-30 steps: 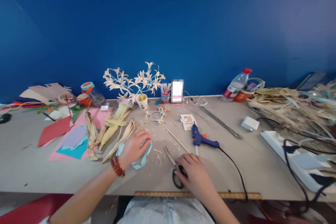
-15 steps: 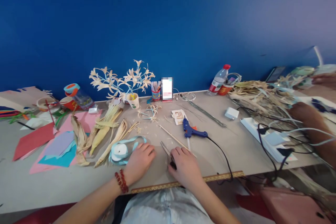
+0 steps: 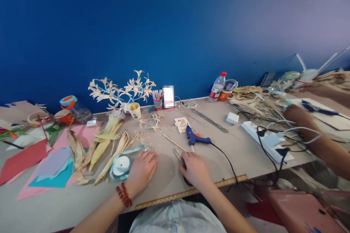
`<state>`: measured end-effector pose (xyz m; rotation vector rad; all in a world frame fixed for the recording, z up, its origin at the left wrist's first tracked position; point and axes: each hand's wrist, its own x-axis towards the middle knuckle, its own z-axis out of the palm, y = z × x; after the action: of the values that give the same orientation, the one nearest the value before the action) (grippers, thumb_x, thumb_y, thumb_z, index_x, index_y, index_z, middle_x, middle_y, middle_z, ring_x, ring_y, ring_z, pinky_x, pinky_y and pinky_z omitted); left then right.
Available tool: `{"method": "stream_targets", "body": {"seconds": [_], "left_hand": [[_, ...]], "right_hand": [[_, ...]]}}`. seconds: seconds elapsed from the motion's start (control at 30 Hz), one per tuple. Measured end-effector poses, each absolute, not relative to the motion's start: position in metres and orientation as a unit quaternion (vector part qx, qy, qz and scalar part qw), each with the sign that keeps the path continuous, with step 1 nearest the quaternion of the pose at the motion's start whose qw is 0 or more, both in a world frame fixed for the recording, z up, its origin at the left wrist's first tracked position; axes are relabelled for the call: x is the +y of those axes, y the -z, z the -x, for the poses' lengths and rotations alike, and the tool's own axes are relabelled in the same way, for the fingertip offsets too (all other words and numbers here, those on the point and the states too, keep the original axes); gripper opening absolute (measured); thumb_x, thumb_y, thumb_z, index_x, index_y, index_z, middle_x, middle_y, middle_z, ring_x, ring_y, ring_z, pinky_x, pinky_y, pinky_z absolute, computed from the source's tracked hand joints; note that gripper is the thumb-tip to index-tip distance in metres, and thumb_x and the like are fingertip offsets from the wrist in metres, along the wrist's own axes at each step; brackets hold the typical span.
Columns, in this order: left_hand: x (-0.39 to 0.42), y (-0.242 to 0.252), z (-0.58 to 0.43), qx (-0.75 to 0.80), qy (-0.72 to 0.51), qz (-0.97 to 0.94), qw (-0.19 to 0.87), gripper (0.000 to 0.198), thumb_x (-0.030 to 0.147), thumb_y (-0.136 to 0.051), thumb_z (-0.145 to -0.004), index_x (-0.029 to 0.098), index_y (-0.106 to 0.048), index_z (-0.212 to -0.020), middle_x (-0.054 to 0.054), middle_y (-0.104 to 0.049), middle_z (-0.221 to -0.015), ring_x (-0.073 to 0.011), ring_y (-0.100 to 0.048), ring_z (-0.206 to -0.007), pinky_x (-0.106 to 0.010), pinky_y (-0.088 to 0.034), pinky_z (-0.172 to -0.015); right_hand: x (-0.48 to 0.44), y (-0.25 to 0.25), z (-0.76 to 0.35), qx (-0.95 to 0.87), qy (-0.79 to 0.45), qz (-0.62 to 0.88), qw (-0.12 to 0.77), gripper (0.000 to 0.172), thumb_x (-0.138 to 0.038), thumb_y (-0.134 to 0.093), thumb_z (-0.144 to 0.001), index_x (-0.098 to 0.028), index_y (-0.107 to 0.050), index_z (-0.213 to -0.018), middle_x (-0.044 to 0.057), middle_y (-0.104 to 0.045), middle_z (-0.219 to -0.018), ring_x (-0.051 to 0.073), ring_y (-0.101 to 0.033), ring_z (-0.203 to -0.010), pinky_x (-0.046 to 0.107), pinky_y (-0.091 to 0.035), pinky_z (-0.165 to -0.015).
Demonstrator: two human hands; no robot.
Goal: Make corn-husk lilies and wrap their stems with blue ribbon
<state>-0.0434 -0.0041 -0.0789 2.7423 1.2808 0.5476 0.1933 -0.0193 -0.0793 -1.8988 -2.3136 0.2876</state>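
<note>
My left hand [image 3: 143, 169] lies palm down on the table with fingers stretched out and nothing in it. Close by on its left is a roll of light blue ribbon [image 3: 121, 166], its loose end curling up behind my fingers. My right hand [image 3: 195, 169] is closed over a pair of scissors [image 3: 177, 153]; the blades stick out to the left and the dark handles are mostly hidden under the palm. Just beyond its fingers are a thin pale stick [image 3: 174, 142] and a blue hot glue gun [image 3: 197, 138] with a glue stick below it.
Corn husks [image 3: 107, 145] and coloured paper [image 3: 54, 164] lie left. Husk flowers stand in a paper cup [image 3: 134, 111], near a phone [image 3: 168, 97]. Right are a bottle [image 3: 218, 88], thin wires [image 3: 210, 120], a power strip [image 3: 264, 142] with cables, and another person's arm [image 3: 317, 133].
The view has tilted up and turned slightly right. My right hand has shifted a little to the right with the scissors. My left hand stays resting beside the ribbon.
</note>
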Motion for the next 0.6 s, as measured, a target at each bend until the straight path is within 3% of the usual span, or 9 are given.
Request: {"method": "stream_targets", "body": {"seconds": [0.2,0.27,0.4,0.6], "left_hand": [[0.042,0.057,0.005,0.377,-0.166,-0.91,0.05,0.023,0.013,-0.047,-0.091,0.02,-0.065,-0.102,-0.009,-0.065,-0.105,-0.0235,-0.057,-0.1,-0.04,-0.046,-0.087],[0.07,0.057,-0.01,0.348,-0.132,-0.927,0.039,0.02,0.015,-0.05,-0.09,0.02,-0.065,-0.1,-0.008,-0.065,-0.104,-0.0232,-0.056,-0.099,-0.039,-0.045,-0.087],[0.115,0.069,-0.029,0.328,-0.101,-0.939,0.029,0.016,0.014,-0.052,-0.088,0.018,-0.067,-0.093,-0.008,-0.067,-0.092,-0.0238,-0.058,-0.092,-0.037,-0.045,-0.08],[0.136,0.077,-0.036,0.257,-0.047,-0.965,0.0,0.01,0.015,-0.058,-0.086,0.018,-0.067,-0.082,-0.007,-0.068,-0.085,-0.0244,-0.058,-0.089,-0.037,-0.042,-0.077]], "right_hand": [[-0.019,0.074,-0.207,-0.801,-0.13,0.58,0.068,0.006,-0.022,-0.055,-0.084,-0.02,-0.062,-0.084,0.004,-0.066,-0.082,0.019,-0.062,-0.079,0.025,-0.039,-0.067],[-0.013,0.07,-0.211,-0.797,-0.122,0.585,0.083,0.013,-0.027,-0.052,-0.089,-0.02,-0.062,-0.085,0.004,-0.066,-0.085,0.018,-0.061,-0.079,0.025,-0.039,-0.067],[0.004,0.061,-0.218,-0.781,-0.08,0.614,0.077,0.011,-0.02,-0.052,-0.089,-0.017,-0.063,-0.093,0.009,-0.065,-0.095,0.022,-0.06,-0.09,0.027,-0.039,-0.07],[0.013,0.063,-0.215,-0.799,-0.103,0.59,0.051,0.013,-0.016,-0.052,-0.089,-0.019,-0.065,-0.085,0.006,-0.068,-0.087,0.02,-0.062,-0.085,0.026,-0.038,-0.069]]}}
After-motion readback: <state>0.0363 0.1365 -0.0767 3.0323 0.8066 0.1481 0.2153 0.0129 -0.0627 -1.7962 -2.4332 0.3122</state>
